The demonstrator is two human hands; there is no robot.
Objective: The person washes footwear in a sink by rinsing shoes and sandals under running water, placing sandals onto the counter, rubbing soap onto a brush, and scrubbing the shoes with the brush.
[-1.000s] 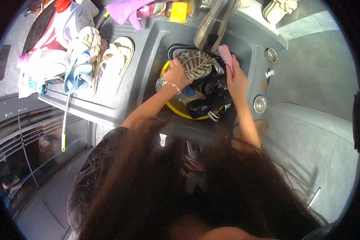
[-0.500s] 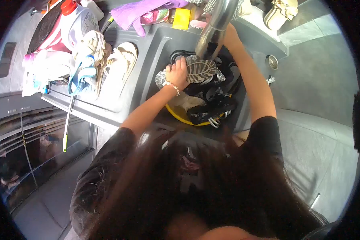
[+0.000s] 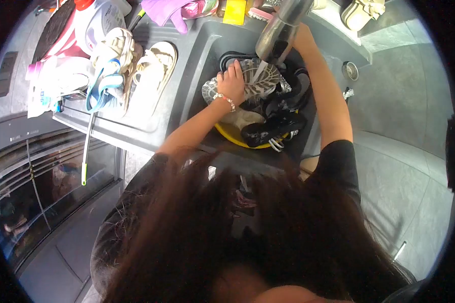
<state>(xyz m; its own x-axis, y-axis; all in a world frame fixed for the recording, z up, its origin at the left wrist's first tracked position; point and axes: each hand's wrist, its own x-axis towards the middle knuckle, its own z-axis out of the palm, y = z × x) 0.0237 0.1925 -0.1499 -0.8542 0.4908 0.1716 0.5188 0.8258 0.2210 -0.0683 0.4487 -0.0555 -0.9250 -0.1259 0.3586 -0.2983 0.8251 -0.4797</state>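
My left hand (image 3: pixel 231 83) wears a beaded bracelet and grips a shoe (image 3: pixel 262 81) whose patterned sole faces up. Water runs from the metal faucet (image 3: pixel 280 38) onto that sole. Behind the faucet is my right hand (image 3: pixel 301 38), its fingers hidden from view. Under and beside the shoe, black sandals (image 3: pixel 274 130) with light straps or buckles lie in a yellow basin (image 3: pixel 232 139). The basin stands in the grey sink (image 3: pixel 199 65).
Left of the sink, pale sandals (image 3: pixel 162 55) and a blue-strapped sandal (image 3: pixel 105 91) lie on the drainboard beside a detergent bottle (image 3: pixel 98 28). A purple glove (image 3: pixel 164 11), a yellow block (image 3: pixel 234 11) and a pink brush (image 3: pixel 260 13) line the back edge. A long-handled tool (image 3: pixel 87 151) hangs over the front.
A stream of water now shows falling from the faucet onto the sole; none was clear before. The view has shifted slightly. My left hand keeps its hold on the shoe.
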